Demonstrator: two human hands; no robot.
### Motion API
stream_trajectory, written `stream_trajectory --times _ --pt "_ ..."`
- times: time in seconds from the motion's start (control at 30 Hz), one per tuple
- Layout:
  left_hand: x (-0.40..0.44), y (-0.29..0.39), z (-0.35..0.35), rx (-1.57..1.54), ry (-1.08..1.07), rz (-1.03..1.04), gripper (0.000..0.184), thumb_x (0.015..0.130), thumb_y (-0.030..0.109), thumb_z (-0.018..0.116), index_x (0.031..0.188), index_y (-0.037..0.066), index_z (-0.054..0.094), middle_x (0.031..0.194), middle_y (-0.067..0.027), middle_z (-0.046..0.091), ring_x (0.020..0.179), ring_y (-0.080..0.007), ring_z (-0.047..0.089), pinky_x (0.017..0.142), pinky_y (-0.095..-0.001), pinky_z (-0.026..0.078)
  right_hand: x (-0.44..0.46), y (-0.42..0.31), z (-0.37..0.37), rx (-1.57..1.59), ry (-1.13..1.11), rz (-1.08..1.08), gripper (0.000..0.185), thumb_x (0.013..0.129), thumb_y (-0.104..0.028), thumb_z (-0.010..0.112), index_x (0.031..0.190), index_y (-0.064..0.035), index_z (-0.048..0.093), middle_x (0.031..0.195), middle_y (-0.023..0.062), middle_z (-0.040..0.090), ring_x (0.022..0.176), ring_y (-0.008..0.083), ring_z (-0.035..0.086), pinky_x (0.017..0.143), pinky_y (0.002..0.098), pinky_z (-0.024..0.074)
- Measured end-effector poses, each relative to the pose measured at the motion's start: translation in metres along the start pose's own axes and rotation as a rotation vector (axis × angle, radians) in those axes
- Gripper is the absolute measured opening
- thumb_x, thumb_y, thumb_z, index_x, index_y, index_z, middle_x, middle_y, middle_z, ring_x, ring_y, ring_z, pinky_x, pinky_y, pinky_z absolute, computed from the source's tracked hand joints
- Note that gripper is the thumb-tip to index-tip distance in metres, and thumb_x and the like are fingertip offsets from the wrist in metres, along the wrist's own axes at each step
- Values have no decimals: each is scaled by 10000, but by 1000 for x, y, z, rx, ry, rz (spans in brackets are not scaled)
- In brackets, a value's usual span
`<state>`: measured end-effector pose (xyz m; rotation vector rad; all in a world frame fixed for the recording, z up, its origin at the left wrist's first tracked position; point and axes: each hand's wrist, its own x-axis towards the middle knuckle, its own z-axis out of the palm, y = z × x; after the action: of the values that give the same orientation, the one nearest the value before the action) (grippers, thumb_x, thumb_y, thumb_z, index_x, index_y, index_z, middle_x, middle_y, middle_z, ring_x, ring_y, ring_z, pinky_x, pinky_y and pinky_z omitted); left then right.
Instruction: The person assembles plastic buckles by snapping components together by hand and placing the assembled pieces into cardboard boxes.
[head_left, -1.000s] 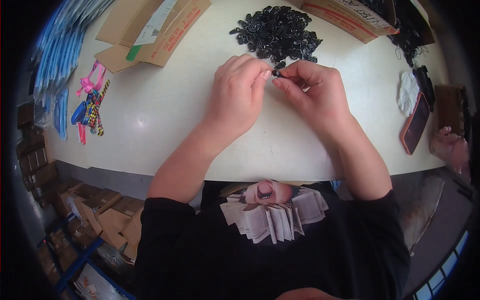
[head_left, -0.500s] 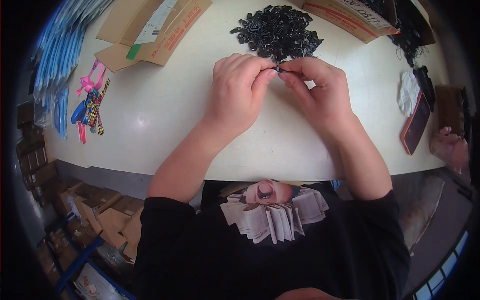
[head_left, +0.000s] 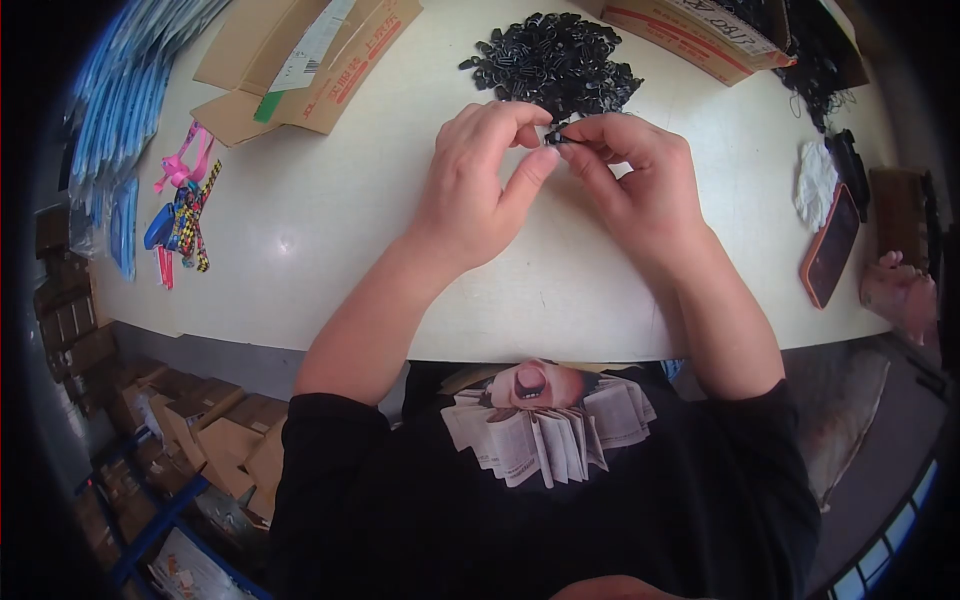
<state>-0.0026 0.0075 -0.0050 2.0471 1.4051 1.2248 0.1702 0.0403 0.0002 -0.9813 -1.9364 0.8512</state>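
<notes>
A small black piece, perhaps a plastic clip or buckle, is pinched between the thumb and forefinger of my right hand. Its exact kind is too small to make out. My left hand is just left of it, thumb and forefinger spread apart, the thumb tip close to the piece; whether they touch I cannot tell. Just beyond both hands lies a heap of small black pieces, some with shiny, loop-like parts.
An open cardboard box stands back left, another box back right. Blue packs in plastic line the left edge, near a pink strap and patterned straps. At right are a phone and crumpled white tissue.
My left thumb and forefinger have parted from their pinch, leaving the black piece more exposed. My right hand stays almost where it was, still pinching it.
</notes>
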Motion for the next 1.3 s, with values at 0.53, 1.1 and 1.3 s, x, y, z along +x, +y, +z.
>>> stream_trajectory --times 0.53,1.1,1.3 --pt "-3 -4 0 103 -63 1 171 953 125 472 847 9 542 736 -115 536 725 -281 522 737 -368 406 -1 -3 3 26 -25 30 95 798 -76 684 855 -11 646 770 143 646 670 305 630 600 352 505" --pt "71 -45 -176 928 313 -258 208 877 205 628 978 32 683 927 -115 660 891 -269 606 779 -374 465 89 41 -122 -529 482 34 170 827 -177 671 962 -82 716 920 110 699 823 252 678 756 324 524" --pt "52 -19 -113 794 184 102 175 814 118 660 977 57 674 998 -108 637 1002 -275 561 868 -382 444 66 14 -94 -534 418 -232 110 793 -143 684 880 -83 714 992 77 677 953 283 620 831 363 501"
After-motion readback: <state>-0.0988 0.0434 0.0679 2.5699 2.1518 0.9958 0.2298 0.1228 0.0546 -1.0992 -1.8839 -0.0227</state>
